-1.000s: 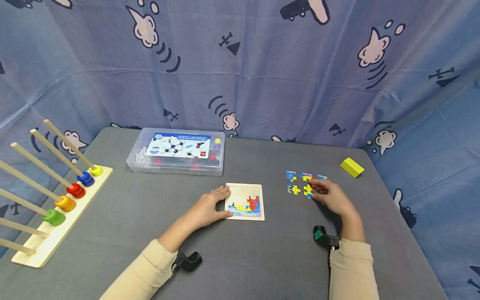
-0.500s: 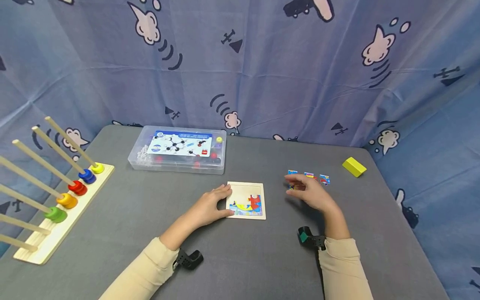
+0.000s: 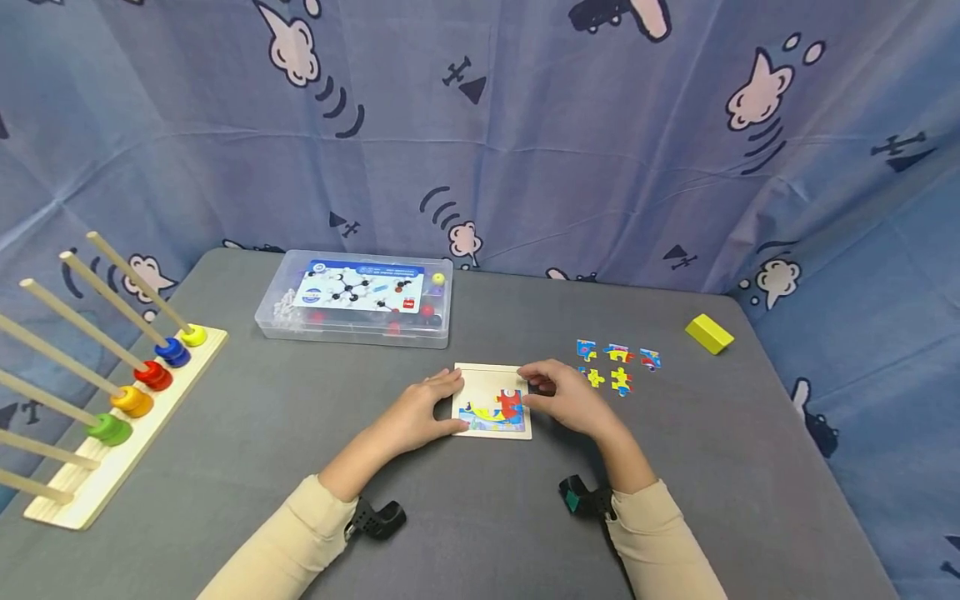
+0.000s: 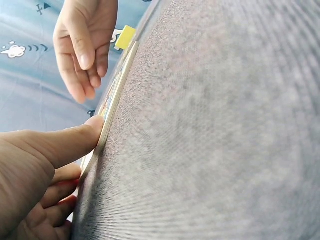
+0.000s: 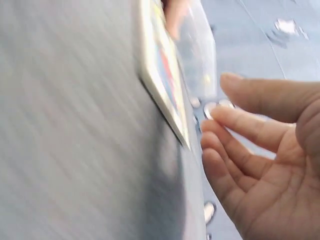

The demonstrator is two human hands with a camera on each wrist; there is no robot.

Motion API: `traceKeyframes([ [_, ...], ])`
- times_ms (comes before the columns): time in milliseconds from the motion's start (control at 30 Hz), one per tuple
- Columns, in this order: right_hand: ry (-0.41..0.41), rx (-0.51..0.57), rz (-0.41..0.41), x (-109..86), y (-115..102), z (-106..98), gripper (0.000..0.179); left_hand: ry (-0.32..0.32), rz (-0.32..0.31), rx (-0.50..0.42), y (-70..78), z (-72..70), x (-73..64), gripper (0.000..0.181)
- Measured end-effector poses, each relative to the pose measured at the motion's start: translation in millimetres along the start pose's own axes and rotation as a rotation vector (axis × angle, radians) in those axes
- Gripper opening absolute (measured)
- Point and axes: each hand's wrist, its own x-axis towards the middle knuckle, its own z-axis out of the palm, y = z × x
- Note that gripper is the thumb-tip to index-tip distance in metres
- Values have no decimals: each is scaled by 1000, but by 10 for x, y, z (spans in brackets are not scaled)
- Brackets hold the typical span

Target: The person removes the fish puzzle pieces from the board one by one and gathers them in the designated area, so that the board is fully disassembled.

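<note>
A small square wooden puzzle tray (image 3: 477, 385) lies on the grey table, with joined red, yellow and blue pieces (image 3: 495, 414) along its lower and right part. My left hand (image 3: 414, 418) holds the tray's left side, thumb at the lower corner and fingers higher up. Over the tray's right edge hovers my right hand (image 3: 567, 399), fingers loosely bent and thumb apart from them. Nothing shows between them in the right wrist view, where the hand (image 5: 280, 165) is beside the tray (image 5: 159, 92). Several loose puzzle pieces (image 3: 621, 381) lie to the right.
A clear plastic molecular model box (image 3: 352, 325) stands behind the tray. On the left is a wooden peg rack (image 3: 176, 387) with coloured rings. A yellow block (image 3: 709, 334) sits at the far right, before a printed blue curtain (image 3: 525, 192).
My right hand has moved left from the loose pieces to the tray's right edge, uncovering those pieces. The left hand stays at the tray's left side.
</note>
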Motion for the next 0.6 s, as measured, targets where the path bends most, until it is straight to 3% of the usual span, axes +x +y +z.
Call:
traceKeyframes([
  [300, 14, -160, 38, 8, -70, 259, 41, -2, -2, -2, 6, -11, -3, 66],
  [600, -2, -154, 27, -2, -56, 298, 38, 1, 8, -3, 3, -10, -7, 66],
])
